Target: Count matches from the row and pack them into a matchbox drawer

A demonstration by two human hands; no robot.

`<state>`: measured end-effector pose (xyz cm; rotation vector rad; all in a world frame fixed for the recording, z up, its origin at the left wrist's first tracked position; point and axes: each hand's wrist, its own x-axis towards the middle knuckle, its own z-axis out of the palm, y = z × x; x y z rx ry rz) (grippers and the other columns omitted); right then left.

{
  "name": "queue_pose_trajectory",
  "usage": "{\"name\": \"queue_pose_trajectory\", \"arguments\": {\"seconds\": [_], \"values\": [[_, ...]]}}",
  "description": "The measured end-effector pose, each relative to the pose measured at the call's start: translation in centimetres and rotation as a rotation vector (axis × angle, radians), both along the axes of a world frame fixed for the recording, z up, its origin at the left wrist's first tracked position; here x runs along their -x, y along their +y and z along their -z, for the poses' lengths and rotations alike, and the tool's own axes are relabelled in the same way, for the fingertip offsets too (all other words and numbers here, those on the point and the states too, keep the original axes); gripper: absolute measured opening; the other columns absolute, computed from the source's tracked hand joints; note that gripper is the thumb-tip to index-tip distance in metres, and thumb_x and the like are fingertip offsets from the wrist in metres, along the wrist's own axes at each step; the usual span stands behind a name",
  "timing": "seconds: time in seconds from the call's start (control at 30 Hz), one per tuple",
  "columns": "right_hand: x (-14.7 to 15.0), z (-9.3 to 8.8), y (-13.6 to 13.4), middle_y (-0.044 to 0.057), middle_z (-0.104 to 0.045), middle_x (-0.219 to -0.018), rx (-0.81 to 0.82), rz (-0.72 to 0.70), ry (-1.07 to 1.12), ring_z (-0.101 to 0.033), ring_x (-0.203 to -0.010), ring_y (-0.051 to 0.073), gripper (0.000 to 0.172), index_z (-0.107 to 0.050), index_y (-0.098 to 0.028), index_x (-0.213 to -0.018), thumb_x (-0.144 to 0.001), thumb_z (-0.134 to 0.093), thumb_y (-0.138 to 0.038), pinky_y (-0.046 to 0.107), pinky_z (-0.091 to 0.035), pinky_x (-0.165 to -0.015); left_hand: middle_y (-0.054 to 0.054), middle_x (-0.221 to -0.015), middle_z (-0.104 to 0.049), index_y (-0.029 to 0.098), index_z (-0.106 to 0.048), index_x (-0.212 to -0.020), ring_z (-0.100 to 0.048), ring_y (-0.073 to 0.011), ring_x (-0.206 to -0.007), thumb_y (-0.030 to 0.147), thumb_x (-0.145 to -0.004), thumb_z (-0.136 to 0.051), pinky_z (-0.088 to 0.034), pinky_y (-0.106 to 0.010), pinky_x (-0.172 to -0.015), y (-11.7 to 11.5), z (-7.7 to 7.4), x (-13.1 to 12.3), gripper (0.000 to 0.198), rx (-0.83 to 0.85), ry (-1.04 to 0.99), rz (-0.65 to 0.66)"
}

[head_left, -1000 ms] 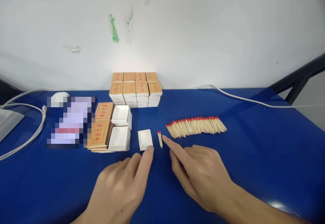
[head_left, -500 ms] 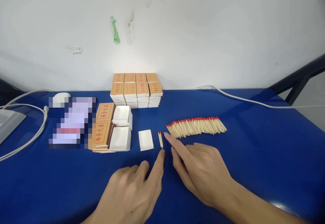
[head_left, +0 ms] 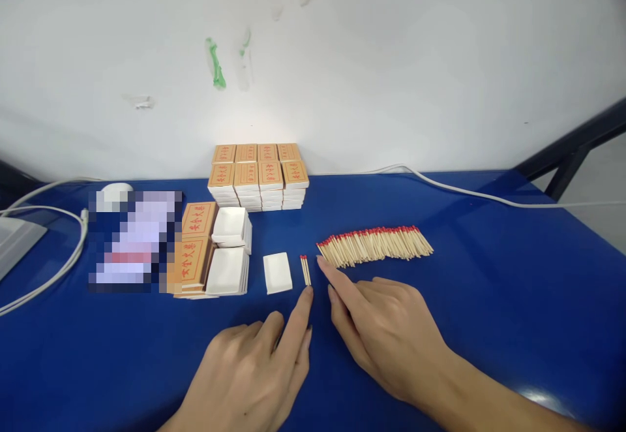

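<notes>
Two or three red-headed matches [head_left: 305, 271] lie side by side on the blue table. The stretched index finger of my left hand [head_left: 249, 367] rests at their lower ends, its other fingers loosely bent. Beside the left end of a long row of matches [head_left: 374, 246] is the index fingertip of my right hand [head_left: 381, 334]; its thumb is apart and nothing is held. An empty white matchbox tray [head_left: 278, 273] lies to the left of the few matches.
Stacked white trays [head_left: 227, 270] and orange matchbox sleeves [head_left: 194, 259] stand at the left. Piled matchboxes [head_left: 259, 177] sit against the wall. A pixelated phone [head_left: 139, 236], a white mouse [head_left: 115, 197] and a white cable [head_left: 78, 249] are farther left.
My right index finger has shifted slightly right, away from the few matches and closer to the row. My left finger stays at their lower ends. The view has shifted a little.
</notes>
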<state>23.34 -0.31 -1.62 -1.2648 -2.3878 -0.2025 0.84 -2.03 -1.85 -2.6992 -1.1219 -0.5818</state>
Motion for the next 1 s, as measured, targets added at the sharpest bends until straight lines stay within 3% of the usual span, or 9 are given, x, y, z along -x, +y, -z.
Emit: {"name": "queue_pose_trajectory", "arguments": {"seconds": [0.13,0.5,0.9,1.0], "values": [[0.06,0.13,0.11,-0.004,-0.063,-0.056,-0.029,0.020,-0.028,-0.054,-0.043,0.016,0.043,-0.069,0.003,-0.139,-0.111,-0.042,-0.014,0.037,-0.035,-0.055,0.004,-0.072,-0.064,0.006,-0.059,-0.149,-0.060,-0.0143,-0.045,0.020,-0.112,-0.049,-0.045,-0.035,-0.044,0.02,-0.06,0.00,0.040,0.017,-0.085,-0.020],[0.40,-0.47,0.13,-0.003,-0.061,-0.052,0.007,0.071,-0.084,-0.057,-0.041,0.018,0.051,-0.061,0.008,-0.147,-0.114,-0.033,-0.019,0.037,-0.034,-0.052,0.004,-0.070,-0.062,0.006,-0.057,-0.150,-0.058,-0.0146,-0.044,0.020,-0.111,-0.050,-0.042,-0.035,-0.044,-0.05,-0.04,-0.04,0.042,0.002,-0.059,-0.034],[0.15,-0.14,-0.09,-0.005,-0.068,-0.061,0.048,0.022,-0.048,-0.060,-0.046,0.018,0.053,-0.045,0.002,-0.162,-0.112,-0.038,-0.016,0.038,-0.037,-0.056,0.004,-0.071,-0.063,0.005,-0.057,-0.149,-0.059,-0.0144,-0.045,0.021,-0.111,-0.049,-0.043,-0.034,-0.044,0.04,-0.20,-0.01,0.042,-0.001,-0.049,-0.030],[0.18,-0.22,-0.05,-0.004,-0.067,-0.061,0.071,0.023,-0.069,-0.060,-0.046,0.020,0.052,-0.047,0.004,-0.159,-0.112,-0.040,-0.017,0.039,-0.038,-0.055,0.004,-0.070,-0.063,0.005,-0.057,-0.150,-0.059,-0.0149,-0.046,0.020,-0.110,-0.051,-0.044,-0.034,-0.043,0.07,-0.26,0.04,0.042,0.006,-0.054,-0.022]]}}
